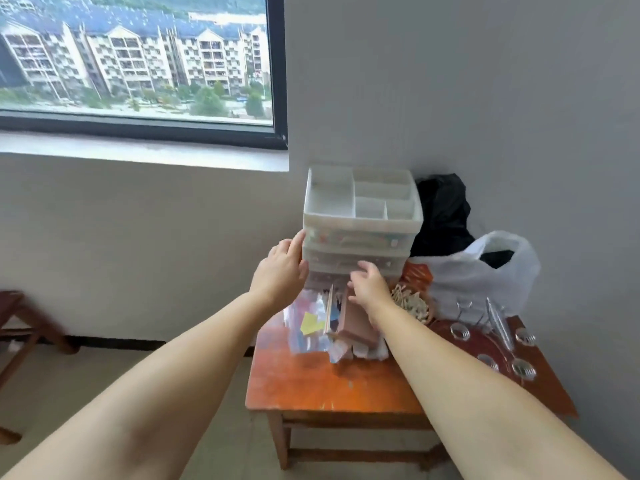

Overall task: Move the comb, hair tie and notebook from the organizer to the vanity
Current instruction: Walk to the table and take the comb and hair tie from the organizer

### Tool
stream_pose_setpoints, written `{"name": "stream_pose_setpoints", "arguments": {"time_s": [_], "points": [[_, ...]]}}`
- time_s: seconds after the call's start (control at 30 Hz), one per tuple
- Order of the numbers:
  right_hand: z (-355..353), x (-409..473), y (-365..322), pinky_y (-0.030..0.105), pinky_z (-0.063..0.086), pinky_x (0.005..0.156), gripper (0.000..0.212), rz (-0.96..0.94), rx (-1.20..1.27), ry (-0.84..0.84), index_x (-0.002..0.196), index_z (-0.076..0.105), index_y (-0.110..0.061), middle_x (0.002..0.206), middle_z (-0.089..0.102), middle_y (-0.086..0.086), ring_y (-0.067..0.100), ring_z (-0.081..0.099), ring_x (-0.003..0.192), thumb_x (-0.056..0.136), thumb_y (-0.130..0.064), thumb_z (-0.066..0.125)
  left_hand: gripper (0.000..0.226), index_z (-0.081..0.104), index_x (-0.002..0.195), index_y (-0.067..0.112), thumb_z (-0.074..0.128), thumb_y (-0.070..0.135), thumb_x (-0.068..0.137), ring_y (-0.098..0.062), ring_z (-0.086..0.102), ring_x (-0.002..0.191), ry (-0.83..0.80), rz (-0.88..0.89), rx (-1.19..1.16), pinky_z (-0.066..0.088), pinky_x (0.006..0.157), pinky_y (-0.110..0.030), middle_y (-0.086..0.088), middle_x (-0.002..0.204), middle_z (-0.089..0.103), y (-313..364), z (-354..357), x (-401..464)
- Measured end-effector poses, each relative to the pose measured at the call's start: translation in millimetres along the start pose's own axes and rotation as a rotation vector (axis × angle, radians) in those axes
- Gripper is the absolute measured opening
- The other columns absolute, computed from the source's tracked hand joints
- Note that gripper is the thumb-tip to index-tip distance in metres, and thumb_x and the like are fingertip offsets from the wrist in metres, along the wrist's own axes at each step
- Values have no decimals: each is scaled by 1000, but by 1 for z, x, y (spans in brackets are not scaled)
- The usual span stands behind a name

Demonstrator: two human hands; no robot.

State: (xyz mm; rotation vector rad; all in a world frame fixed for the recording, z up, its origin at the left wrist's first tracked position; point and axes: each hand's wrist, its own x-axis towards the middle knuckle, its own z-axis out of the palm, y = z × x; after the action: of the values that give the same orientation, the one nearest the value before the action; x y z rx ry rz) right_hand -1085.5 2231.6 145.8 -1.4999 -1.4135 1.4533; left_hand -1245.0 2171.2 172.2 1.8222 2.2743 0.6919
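A white plastic organizer (362, 220) with an open compartment tray on top and stacked drawers stands at the back of an orange wooden table (329, 386). My left hand (282, 268) presses on the organizer's left front corner, fingers on its side and thumb at the front. My right hand (369, 285) has its fingers curled on the front of the lowest drawer. Just below that hand lie a brownish-pink notebook-like block (356, 325) and a thin wooden strip (329, 313), possibly the comb. No hair tie is visible.
A clear bag with coloured bits (306, 323) lies in front of the organizer. To the right are wooden clothespins (412, 303), a white plastic bag (478, 271), a black bag (443, 213), and metal rings and tweezers (495, 323). A wooden stool (20, 323) stands far left.
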Motion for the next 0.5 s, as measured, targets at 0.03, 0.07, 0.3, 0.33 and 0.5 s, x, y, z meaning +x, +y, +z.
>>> {"name": "stream_pose_setpoints", "arguments": {"time_s": [0.03, 0.07, 0.3, 0.33, 0.5], "points": [[2, 15, -9, 45, 51, 92, 44, 64, 146, -1, 137, 34, -15, 111, 52, 5, 28, 56, 109, 93, -12, 35, 54, 19, 143, 26, 36, 27, 92, -31, 42, 121, 18, 9, -10, 42, 90, -44, -9, 138, 41, 1, -1, 17], [4, 28, -17, 44, 52, 89, 42, 124, 286, 10, 135, 36, -14, 118, 49, 7, 27, 54, 111, 94, -10, 36, 52, 23, 142, 27, 37, 27, 92, -32, 43, 120, 37, 16, -18, 42, 89, -45, -9, 137, 41, 1, -3, 32], [15, 54, -36, 28, 48, 59, 27, 328, 859, 100, 75, 56, -4, 63, 64, 8, 18, 57, 62, 86, 0, 32, 24, 69, 104, 27, 50, 33, 90, -29, 58, 95, 55, 32, -193, 46, 81, -34, -8, 102, 59, -11, -9, 92], [16, 50, -34, 28, 49, 58, 25, 322, 877, 117, 80, 56, -3, 64, 64, 8, 18, 58, 63, 85, 1, 32, 23, 70, 101, 26, 51, 33, 90, -29, 58, 92, 55, 42, -204, 45, 79, -33, -6, 97, 57, -11, -9, 95], [17, 15, -6, 28, 50, 58, 27, 272, 876, 226, 101, 54, -9, 76, 62, 7, 17, 60, 66, 85, 2, 36, 23, 71, 100, 26, 52, 33, 89, -25, 56, 86, 45, 89, -209, 41, 73, -29, 2, 90, 48, -16, -9, 101]]}}
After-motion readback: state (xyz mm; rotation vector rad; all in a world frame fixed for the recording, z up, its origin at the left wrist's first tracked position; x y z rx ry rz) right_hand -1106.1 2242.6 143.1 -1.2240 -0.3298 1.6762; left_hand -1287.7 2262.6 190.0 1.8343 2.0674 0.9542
